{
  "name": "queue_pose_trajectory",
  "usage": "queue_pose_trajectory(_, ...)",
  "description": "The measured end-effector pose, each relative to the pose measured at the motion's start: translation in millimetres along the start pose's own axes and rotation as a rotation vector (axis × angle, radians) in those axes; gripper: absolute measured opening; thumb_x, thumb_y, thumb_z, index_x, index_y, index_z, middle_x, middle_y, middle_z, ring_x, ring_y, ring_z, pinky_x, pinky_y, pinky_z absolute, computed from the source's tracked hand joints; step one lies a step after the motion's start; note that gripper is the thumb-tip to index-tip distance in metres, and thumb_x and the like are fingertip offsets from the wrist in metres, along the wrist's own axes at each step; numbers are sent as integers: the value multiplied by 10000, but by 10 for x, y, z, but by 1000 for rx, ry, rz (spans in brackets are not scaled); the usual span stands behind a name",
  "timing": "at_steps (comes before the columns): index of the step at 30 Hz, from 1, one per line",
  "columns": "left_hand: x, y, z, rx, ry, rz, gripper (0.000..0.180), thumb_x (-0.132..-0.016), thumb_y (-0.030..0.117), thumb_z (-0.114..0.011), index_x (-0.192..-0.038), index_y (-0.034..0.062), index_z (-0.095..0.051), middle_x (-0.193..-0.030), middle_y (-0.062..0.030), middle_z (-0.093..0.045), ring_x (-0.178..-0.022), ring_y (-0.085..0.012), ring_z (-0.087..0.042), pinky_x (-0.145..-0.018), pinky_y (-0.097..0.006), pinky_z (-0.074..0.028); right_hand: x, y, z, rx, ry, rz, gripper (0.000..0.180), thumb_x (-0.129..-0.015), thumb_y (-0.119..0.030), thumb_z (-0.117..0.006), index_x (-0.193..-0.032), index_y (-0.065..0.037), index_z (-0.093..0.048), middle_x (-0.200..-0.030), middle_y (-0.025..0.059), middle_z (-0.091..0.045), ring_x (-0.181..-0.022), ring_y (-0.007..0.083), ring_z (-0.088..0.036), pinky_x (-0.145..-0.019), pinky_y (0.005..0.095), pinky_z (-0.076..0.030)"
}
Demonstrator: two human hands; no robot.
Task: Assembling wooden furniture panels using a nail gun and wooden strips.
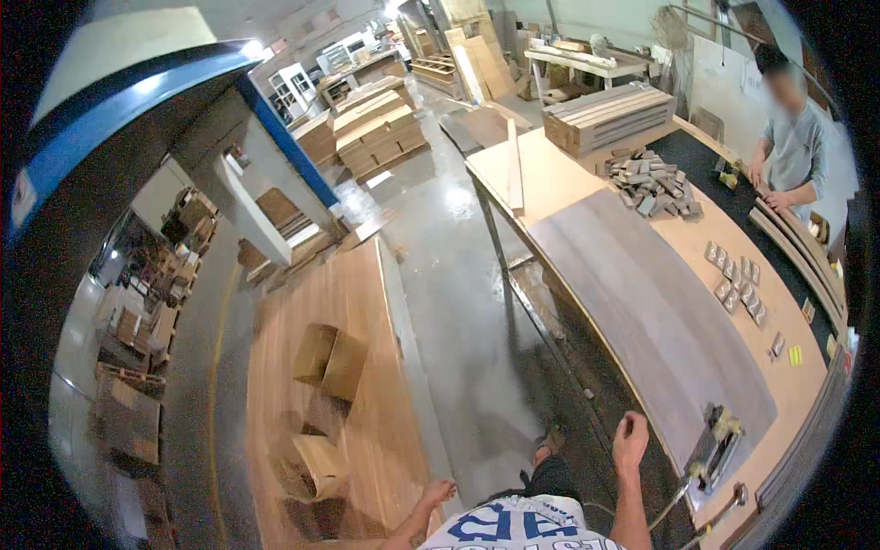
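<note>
- Grey panel (655, 307): long flat sheet lying on the pale workbench (550, 170), running from near the person's end up toward the far end. Its surface is bare; no fastener or small part rests on it that can be made out.
- Right hand (630, 438): raised just off the near edge of the bench, beside the near end of the grey panel, fingers curled in loosely. It holds nothing and touches nothing visible.
- Left hand (437, 493): fingers spread, resting at the edge of the low wooden board stack (353, 321) on the person's left. It grips nothing.
- Pneumatic tool (715, 445): lying on the bench at the near corner of the panel, hose trailing off the edge; untouched by either hand.
- Small grey blocks, laid out (738, 282): set in short rows on the bare bench top beside the panel, apart from it.
- Heap of grey offcuts (653, 183): piled near the far end of the panel.
- Stacked slats (610, 115): bundle at the far end of the bench.
- Cardboard boxes (330, 362): open, on the low board stack.
- Co-worker (793, 147): standing at the far side of the bench, hands on dark strips there.
- Progress, as judged: panel positioned, parts laid ready, tool idle; any fixing of blocks to the panel appears not yet begun.
</note>
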State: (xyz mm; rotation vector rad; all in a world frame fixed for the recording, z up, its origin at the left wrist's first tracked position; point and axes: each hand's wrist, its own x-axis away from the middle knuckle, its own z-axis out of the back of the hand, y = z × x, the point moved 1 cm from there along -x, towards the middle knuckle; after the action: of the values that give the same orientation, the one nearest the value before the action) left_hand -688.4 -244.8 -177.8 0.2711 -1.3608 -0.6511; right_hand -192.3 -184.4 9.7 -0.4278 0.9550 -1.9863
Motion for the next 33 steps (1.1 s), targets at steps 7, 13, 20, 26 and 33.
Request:
queue_pose_trajectory(7,-654,1966,-66,19,28,-25,275,-925,275,-573,-901,14,-656,-753,-30,-647,-639,-115,-604,-544,-243,-468,-1756,-141,-235,186,330,94,351,-877,-52,-583,-1210,25,-506,-1237,212,-509,-1137,380,-499,-989,433,-405)
queue_pose_trajectory(13,-1285,3335,-444,-279,13,-200,322,-905,279,-561,-865,-22,-671,-774,-90,-686,-650,-173,-634,-584,-330,-504,-2252,-193,-644,544,313,-26,441,-935,-175,-524,-1328,9,-447,-1390,222,-424,-1285,385,-392,-1084,505,-296)
queue_pose_trajectory(20,-2045,5884,-788,-560,113,-763,408,-846,366,-573,-731,-19,-639,-641,-196,-607,-605,-317,-616,-601,-436,-470,-2388,-277,-684,600,297,-63,413,-958,-196,-493,-1314,12,-472,-1388,219,-443,-1296,382,-399,-1087,505,-295)
queue_pose_trajectory(26,-2478,8314,-1070,-419,349,-1079,316,-917,309,-605,-986,0,-605,-937,-217,-638,-841,-327,-613,-727,-424,-480,-2396,-576,-619,641,348,-78,456,-933,-238,-537,-1299,29,-493,-1303,255,-505,-1209,409,-473,-1021,491,-370)
queue_pose_trajectory(33,-3056,9474,-1257,-660,528,-1113,818,-798,401,-701,-1319,-137,-374,-1141,-334,-547,-1054,-461,-523,-944,-511,-417,-2577,-326,-744,590,289,-157,374,-930,-154,-488,-1266,7,-514,-1352,216,-477,-1261,396,-417,-1075,492,-292)
